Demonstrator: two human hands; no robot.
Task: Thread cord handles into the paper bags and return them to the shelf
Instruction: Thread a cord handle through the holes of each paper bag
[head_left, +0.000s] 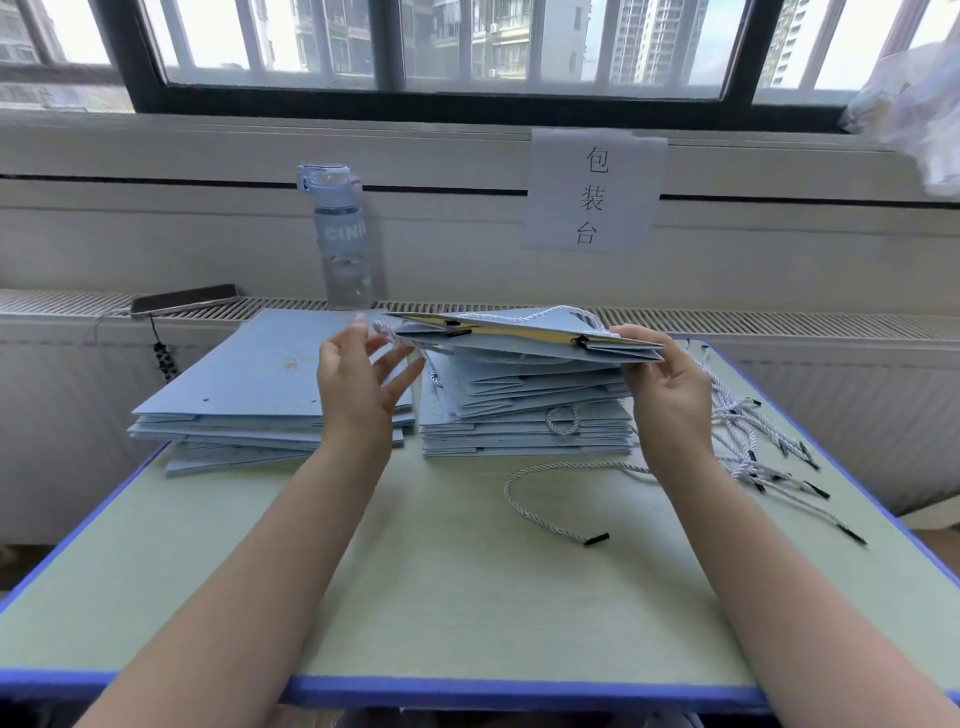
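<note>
My right hand grips the right end of a flat light-blue paper bag and holds it level above the right stack of bags. White twisted cord handles with black tips are threaded through this bag. My left hand hovers at the bag's left end, fingers spread, holding nothing. A second stack of flat blue bags lies to the left. One loose cord curls on the table in front of the right stack. A bundle of loose cords lies at the right.
The green table has a blue edge. A clear water bottle stands behind the stacks, and a phone lies on the radiator grille at the back left. A paper sign hangs on the wall under the window.
</note>
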